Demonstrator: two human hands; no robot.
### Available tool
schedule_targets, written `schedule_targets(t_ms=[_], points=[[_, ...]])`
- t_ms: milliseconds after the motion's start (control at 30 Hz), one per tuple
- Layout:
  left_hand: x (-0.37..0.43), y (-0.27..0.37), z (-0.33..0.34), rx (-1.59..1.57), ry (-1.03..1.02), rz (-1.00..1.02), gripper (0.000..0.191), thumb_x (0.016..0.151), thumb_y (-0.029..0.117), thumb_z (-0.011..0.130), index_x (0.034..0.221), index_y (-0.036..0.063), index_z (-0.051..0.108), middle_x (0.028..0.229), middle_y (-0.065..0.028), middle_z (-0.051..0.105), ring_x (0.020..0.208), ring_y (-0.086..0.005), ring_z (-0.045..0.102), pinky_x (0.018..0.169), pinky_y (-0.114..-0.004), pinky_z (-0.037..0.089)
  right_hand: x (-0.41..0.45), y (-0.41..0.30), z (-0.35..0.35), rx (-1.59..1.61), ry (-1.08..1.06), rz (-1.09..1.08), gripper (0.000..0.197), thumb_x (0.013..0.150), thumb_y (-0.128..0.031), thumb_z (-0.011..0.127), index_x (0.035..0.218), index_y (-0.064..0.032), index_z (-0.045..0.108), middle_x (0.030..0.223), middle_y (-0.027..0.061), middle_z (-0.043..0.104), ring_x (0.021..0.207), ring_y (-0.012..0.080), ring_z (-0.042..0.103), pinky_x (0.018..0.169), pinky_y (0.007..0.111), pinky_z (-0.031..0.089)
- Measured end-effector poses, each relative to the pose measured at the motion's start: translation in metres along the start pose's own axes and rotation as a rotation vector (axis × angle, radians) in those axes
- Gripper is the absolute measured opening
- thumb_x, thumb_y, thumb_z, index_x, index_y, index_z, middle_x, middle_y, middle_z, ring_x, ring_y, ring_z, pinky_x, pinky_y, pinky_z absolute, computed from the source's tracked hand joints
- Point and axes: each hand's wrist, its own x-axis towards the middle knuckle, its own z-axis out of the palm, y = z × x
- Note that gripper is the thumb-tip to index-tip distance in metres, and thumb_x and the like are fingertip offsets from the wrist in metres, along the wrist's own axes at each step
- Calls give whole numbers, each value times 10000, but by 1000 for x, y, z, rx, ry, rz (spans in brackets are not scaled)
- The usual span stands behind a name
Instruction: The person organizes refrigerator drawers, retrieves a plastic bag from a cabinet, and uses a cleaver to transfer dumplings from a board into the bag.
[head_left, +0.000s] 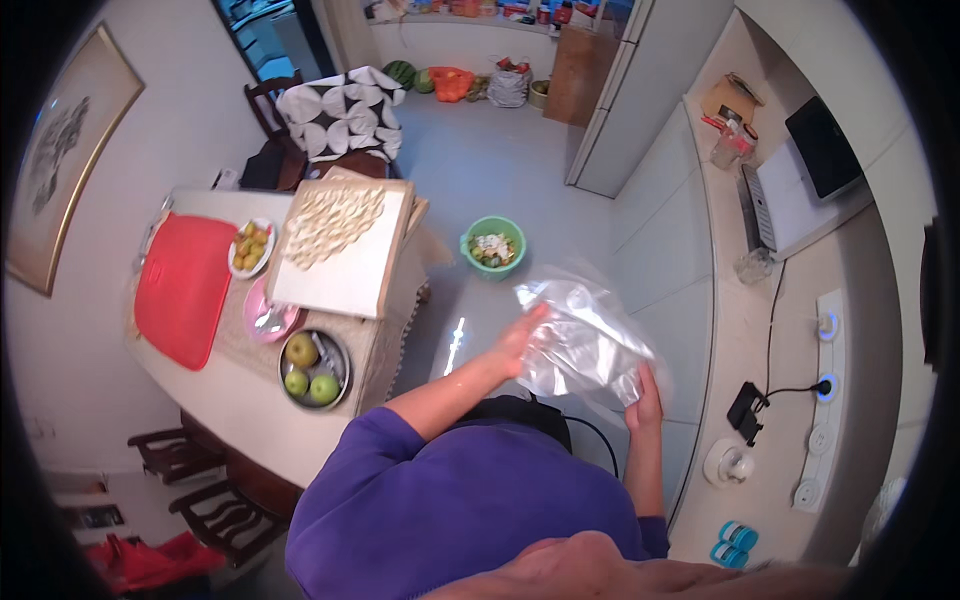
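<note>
A clear plastic bag (585, 341), shiny and slightly blurred, is stretched between both hands in front of my body. My left hand (521, 341) grips its left side, and my right hand (645, 401) holds its lower right edge. Beyond the bag, a green plastic basin (495, 270) with scraps in it stands on the floor. To the left, a wooden-edged board (349, 292) on the table carries rows of small pale dough pieces (330, 225).
The dining table (262, 435) holds a red cutting mat (184, 292), a pink bowl (259, 322), a metal bowl of fruit (315, 405) and a white plate of small fruit (251, 247). A counter (742, 315) runs along the right; a refrigerator (637, 97) stands ahead.
</note>
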Motion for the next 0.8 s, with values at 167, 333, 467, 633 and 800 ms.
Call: schedule_targets(t_ms=[167,333,467,633,800], points=[[100,72,-19,-148,-118,56,353,766,334,528,937,26,506,898,-131,562,817,-258,549,764,-395,432,115,-50,71,-114,-24,-6,272,792,-273,519,962,-62,496,831,35,524,799,140,511,681,301,435],[192,157,-1,-123,28,151,291,768,291,537,900,32,518,838,-112,570,739,-248,567,707,-383,457,224,-112,142,-111,-223,46,284,827,-279,445,954,-32,507,871,52,535,790,146,521,663,284,432],[256,213,38,-53,71,331,255,777,263,534,900,39,521,787,-94,572,713,-218,567,640,-371,477,346,-145,166,-237,-575,-69,276,831,-249,436,931,-11,532,873,67,550,820,155,515,720,269,404],[291,282,58,-165,78,407,236,786,252,520,896,44,534,753,-66,575,669,-191,569,621,-357,480,477,-164,230,-632,-869,247,341,826,-309,443,760,-3,579,871,90,572,809,153,519,738,266,393],[331,346,76,-157,29,421,342,833,269,412,1079,36,459,975,-88,542,791,-190,556,712,-349,464,554,-118,318,-909,-1077,504,407,787,-402,481,880,-10,542,952,97,546,869,178,511,764,278,403]])
